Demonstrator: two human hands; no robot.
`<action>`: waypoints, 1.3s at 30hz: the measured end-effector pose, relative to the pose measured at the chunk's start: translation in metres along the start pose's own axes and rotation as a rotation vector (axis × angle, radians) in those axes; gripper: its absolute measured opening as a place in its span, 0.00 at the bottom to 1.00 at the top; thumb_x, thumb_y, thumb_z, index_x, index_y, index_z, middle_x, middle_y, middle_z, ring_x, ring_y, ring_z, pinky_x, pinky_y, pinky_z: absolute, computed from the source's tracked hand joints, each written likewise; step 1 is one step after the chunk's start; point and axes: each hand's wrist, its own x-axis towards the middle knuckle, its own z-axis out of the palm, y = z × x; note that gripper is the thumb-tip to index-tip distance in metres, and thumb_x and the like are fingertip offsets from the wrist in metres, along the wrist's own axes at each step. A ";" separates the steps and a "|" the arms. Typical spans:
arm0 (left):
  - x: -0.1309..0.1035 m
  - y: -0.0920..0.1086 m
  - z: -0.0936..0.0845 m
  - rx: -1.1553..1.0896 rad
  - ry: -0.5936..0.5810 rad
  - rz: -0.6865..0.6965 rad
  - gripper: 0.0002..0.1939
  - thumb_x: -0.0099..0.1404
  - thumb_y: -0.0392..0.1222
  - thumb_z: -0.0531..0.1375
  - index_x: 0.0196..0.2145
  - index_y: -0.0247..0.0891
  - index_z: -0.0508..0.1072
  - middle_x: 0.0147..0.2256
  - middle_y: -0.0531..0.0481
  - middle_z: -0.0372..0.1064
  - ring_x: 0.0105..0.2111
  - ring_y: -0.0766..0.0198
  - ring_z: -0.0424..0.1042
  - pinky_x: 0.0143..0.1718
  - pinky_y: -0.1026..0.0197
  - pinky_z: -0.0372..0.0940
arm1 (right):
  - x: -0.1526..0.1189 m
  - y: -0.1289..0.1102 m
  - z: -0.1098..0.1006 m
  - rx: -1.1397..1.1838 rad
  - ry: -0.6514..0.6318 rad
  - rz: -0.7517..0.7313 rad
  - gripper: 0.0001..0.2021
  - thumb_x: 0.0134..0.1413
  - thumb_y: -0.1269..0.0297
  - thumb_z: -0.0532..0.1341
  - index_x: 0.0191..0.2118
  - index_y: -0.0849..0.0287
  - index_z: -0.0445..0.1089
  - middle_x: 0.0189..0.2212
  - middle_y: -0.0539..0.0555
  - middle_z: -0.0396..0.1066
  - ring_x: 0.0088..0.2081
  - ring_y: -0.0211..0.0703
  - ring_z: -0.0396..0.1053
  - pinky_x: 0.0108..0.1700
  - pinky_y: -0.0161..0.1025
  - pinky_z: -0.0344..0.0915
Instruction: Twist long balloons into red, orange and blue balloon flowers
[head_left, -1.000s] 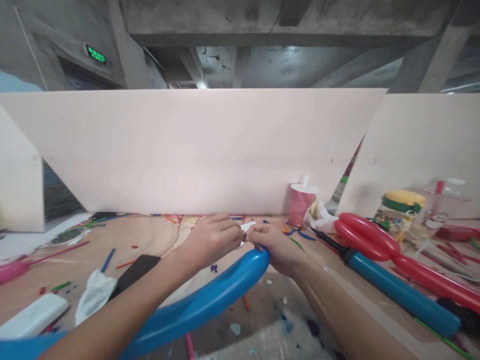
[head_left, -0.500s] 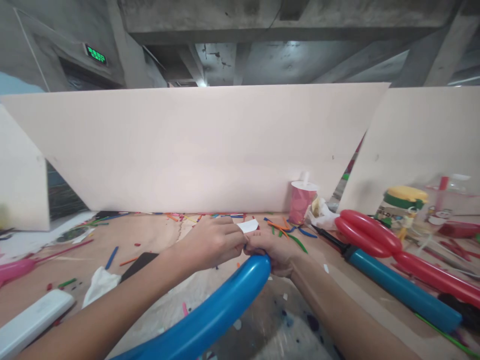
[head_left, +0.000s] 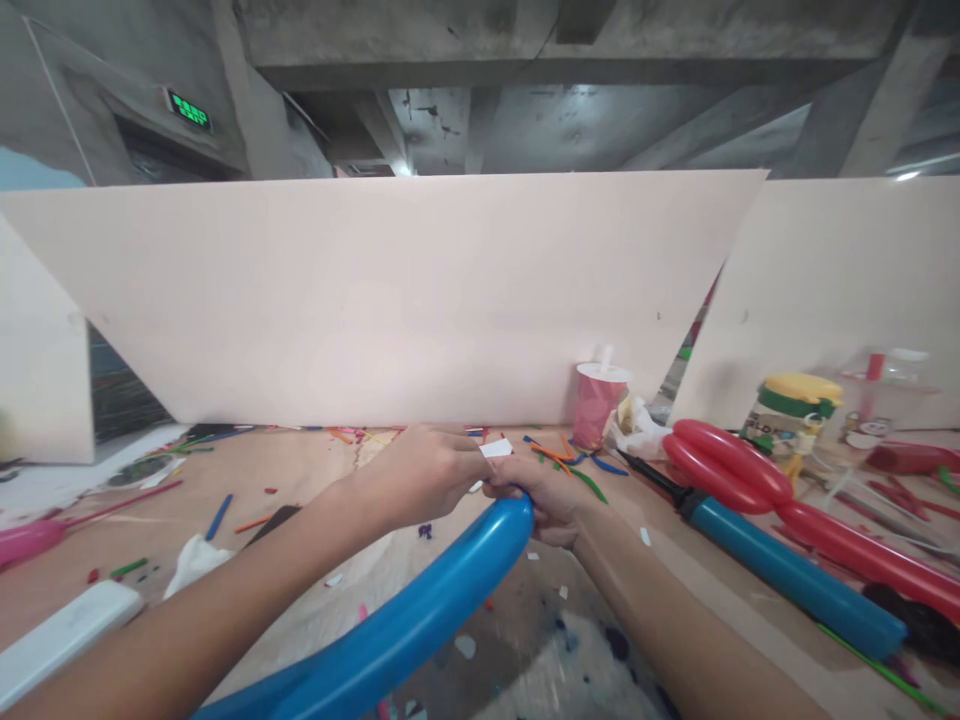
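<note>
A long, inflated blue balloon [head_left: 420, 610] curves up from the lower left, its rounded end reaching my hands over the middle of the table. My right hand [head_left: 553, 500] is closed at that end, fingers curled against it. My left hand [head_left: 427, 478] meets it from the left, with its fingers pinched together at the balloon's end. The neck of the balloon is mostly hidden between my fingers. Just behind the fingertips shows a small white piece of paper [head_left: 496, 448].
On the right lie a blue hand pump [head_left: 795, 570] and a twisted red balloon [head_left: 862, 545]. A pink cup [head_left: 598, 405] stands by the upright white board [head_left: 420, 300]. At left are a white box-like object [head_left: 71, 640], a tissue [head_left: 196, 562] and a pink balloon [head_left: 34, 542]. Balloon scraps litter the table.
Both hands stay together at the balloon's end. My left hand has shifted slightly up and right; the balloon's end sits slightly further left. The whole view has shifted a little.
</note>
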 end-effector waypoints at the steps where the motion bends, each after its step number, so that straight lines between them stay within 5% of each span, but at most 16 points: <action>1: 0.000 0.000 0.004 -0.058 0.047 -0.055 0.11 0.64 0.34 0.52 0.33 0.37 0.75 0.31 0.49 0.74 0.32 0.64 0.71 0.34 0.62 0.64 | 0.000 -0.001 -0.001 0.003 0.007 -0.017 0.10 0.32 0.68 0.59 0.16 0.59 0.54 0.12 0.42 0.49 0.17 0.28 0.42 0.20 0.32 0.38; 6: 0.001 0.006 0.006 -0.381 0.236 -0.345 0.11 0.61 0.33 0.55 0.37 0.40 0.76 0.34 0.52 0.75 0.31 0.67 0.72 0.31 0.66 0.65 | -0.002 -0.004 -0.003 -0.045 0.093 -0.180 0.09 0.35 0.68 0.60 0.17 0.60 0.57 0.15 0.43 0.53 0.19 0.30 0.46 0.21 0.32 0.40; 14: 0.007 0.008 -0.009 -0.597 0.246 -0.506 0.07 0.59 0.37 0.59 0.33 0.41 0.78 0.32 0.53 0.76 0.30 0.69 0.72 0.30 0.67 0.65 | -0.010 -0.011 0.000 -0.265 0.179 -0.368 0.08 0.45 0.63 0.60 0.23 0.59 0.61 0.17 0.44 0.55 0.21 0.32 0.50 0.24 0.33 0.45; 21: 0.007 -0.004 -0.014 -0.357 0.260 -0.396 0.06 0.61 0.35 0.55 0.33 0.38 0.73 0.31 0.52 0.72 0.31 0.67 0.69 0.32 0.64 0.63 | -0.016 -0.017 0.004 -0.358 0.164 -0.369 0.14 0.48 0.55 0.60 0.23 0.60 0.62 0.19 0.46 0.58 0.22 0.32 0.52 0.24 0.33 0.47; 29: 0.033 -0.027 -0.006 0.090 0.361 -0.505 0.08 0.64 0.34 0.48 0.36 0.36 0.66 0.35 0.46 0.68 0.36 0.60 0.67 0.38 0.57 0.63 | -0.006 -0.008 0.006 -0.289 0.264 -0.349 0.15 0.46 0.54 0.62 0.21 0.59 0.63 0.17 0.46 0.58 0.20 0.32 0.51 0.22 0.33 0.46; 32: 0.047 -0.032 -0.007 0.157 0.329 -0.529 0.09 0.64 0.34 0.48 0.37 0.35 0.67 0.37 0.44 0.68 0.39 0.58 0.67 0.39 0.56 0.63 | 0.000 -0.001 0.005 -0.231 0.303 -0.383 0.15 0.46 0.54 0.62 0.22 0.59 0.63 0.18 0.46 0.60 0.19 0.32 0.51 0.21 0.32 0.46; 37: 0.075 -0.020 -0.008 0.029 0.019 -0.253 0.09 0.61 0.36 0.51 0.35 0.38 0.70 0.37 0.47 0.71 0.40 0.58 0.69 0.38 0.59 0.63 | 0.016 0.006 -0.013 -0.043 0.455 -0.480 0.13 0.43 0.54 0.64 0.28 0.58 0.66 0.19 0.45 0.61 0.18 0.32 0.51 0.20 0.32 0.48; 39: 0.080 -0.014 -0.009 -0.058 -0.031 -0.273 0.13 0.62 0.42 0.52 0.43 0.39 0.69 0.41 0.47 0.71 0.41 0.58 0.69 0.38 0.59 0.63 | 0.019 0.002 -0.025 0.056 0.531 -0.542 0.13 0.40 0.56 0.66 0.29 0.57 0.66 0.20 0.45 0.63 0.20 0.32 0.55 0.20 0.32 0.50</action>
